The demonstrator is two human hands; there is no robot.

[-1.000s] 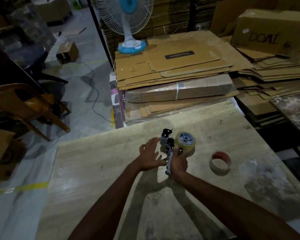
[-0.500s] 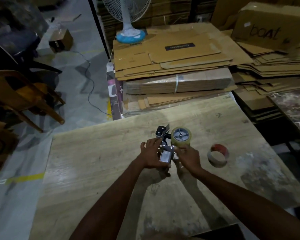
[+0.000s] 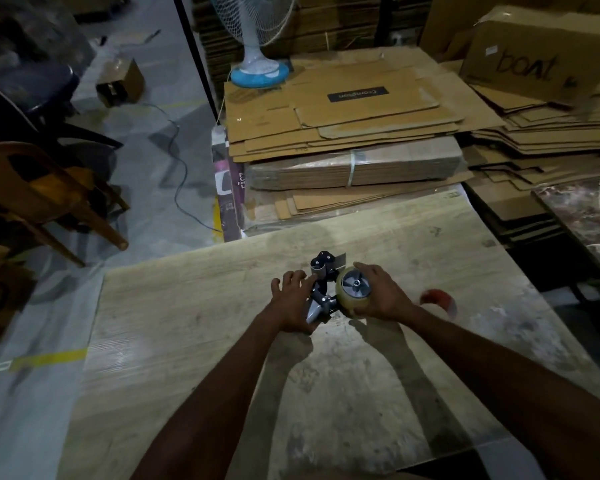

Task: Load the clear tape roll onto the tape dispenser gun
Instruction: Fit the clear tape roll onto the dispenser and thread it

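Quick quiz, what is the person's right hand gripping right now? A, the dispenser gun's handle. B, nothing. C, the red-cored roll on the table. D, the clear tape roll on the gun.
D: the right hand is curled round the clear tape roll seated on the tape dispenser gun, whose handle the left hand holds; the red-cored roll lies apart, past the wrist.

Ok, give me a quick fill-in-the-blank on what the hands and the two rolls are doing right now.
1. The right hand grips the ____ tape roll.
2. The left hand holds the tape dispenser gun by its ____.
3. A spare roll with a ____ core lies on the table.
Missing words: clear; handle; red.
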